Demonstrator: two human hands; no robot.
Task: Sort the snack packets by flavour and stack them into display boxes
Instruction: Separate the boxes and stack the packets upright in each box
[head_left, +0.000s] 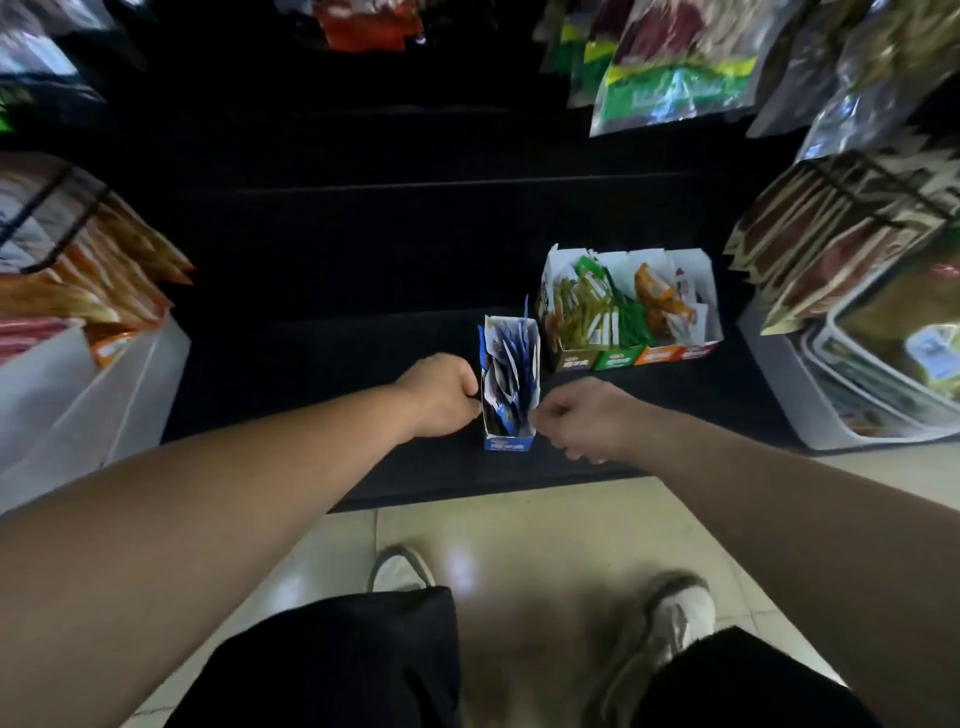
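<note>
On the black shelf (311, 364), near its front edge, stood a narrow blue display box (509, 443), upright and packed with blue packets (506, 374) that stuck up past its rim at uneven heights. The left hand (441, 397) was against the box's left wall, fingers curled in tight and gripping that side. The right hand (582, 415) sat at the box's near right corner with its fingers bunched and curled, the tips touching the cardboard (the picture was too blurred there to tell whether they pinched the wall, a packet, or nothing). Both forearms reached in from the lower corners.

Just behind and to the right of the blue box, apart from it, a row of joined display boxes (613, 358) held yellow-green packets (587, 312) on the left and orange packets (662, 301) further right, with green and orange front labels.

A white bin (78, 389) of orange bags stood at the far left, and another white bin (779, 379) of larger pouches at the far right. Hanging bags (675, 67) filled the upper right. Below the shelf lay pale floor tiles (519, 530), with one shoe (400, 569) and another shoe (675, 618) on them.
</note>
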